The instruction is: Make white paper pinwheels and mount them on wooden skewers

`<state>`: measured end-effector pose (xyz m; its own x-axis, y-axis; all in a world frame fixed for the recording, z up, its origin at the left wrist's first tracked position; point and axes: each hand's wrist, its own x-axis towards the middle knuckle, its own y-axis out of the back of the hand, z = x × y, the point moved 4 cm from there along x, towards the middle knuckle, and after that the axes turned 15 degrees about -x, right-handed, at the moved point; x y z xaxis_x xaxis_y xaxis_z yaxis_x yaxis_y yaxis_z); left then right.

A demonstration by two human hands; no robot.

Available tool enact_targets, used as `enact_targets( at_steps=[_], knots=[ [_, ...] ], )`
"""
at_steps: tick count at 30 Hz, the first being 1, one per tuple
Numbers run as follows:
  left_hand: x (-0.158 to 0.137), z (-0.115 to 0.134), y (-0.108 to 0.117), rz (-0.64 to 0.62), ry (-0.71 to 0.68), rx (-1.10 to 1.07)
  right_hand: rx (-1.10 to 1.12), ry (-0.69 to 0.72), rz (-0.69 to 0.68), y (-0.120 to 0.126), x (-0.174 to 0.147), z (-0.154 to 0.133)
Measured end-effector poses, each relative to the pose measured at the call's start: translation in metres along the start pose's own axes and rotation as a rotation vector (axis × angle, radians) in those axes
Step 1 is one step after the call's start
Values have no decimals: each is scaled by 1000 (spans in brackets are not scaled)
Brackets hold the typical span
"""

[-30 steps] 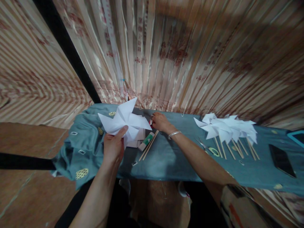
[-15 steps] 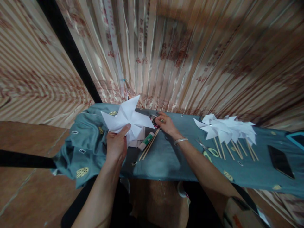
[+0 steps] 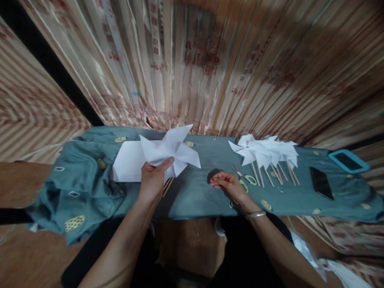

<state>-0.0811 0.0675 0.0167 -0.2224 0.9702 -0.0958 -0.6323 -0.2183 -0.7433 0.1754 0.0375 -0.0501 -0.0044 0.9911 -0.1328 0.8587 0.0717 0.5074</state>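
A white paper pinwheel (image 3: 163,150) is pinched near its centre by my left hand (image 3: 151,180), with the thumb on top. Under and beside it lie sheets of white paper (image 3: 127,160) and a few wooden sticks (image 3: 168,186), partly covered. My right hand (image 3: 226,184) hovers low over the cloth, fingertips pressed together; anything between them is too small to make out. Just right of that hand lie scissors (image 3: 249,181) with light green handles. The glue stick is hidden from view.
A grey-green cloth (image 3: 192,200) covers the narrow table. Several white pinwheels on sticks (image 3: 267,150) overlap at the right. Beyond them are a black phone (image 3: 321,183) and a blue-framed tablet-like device (image 3: 349,161). A patterned curtain (image 3: 195,72) hangs behind.
My right hand has drawn away from the small items by the glue stick, moving right and nearer me. The left hand still holds the pinwheel, now over the sticks. The view has shifted right.
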Motion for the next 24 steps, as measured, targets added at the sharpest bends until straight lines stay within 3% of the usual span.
enact_targets(
  at_steps=[8, 12, 14, 19, 24],
  knots=[
    [-8, -30, -14, -37, 54, 74, -315, 90, 85, 9, -9, 4],
    [-9, -38, -20, -46, 59, 98, -693, 274, 130, 1, -14, -5],
    [-10, -41, -21, -59, 66, 120, -762, 337, 126, -1, -14, -6],
    [-12, -46, -20, -60, 66, 150, -682, 396, 73, 7, -17, 0],
    [-13, -48, -16, -17, 61, 170, -481, 344, 63, 16, -20, 9]
  ],
)
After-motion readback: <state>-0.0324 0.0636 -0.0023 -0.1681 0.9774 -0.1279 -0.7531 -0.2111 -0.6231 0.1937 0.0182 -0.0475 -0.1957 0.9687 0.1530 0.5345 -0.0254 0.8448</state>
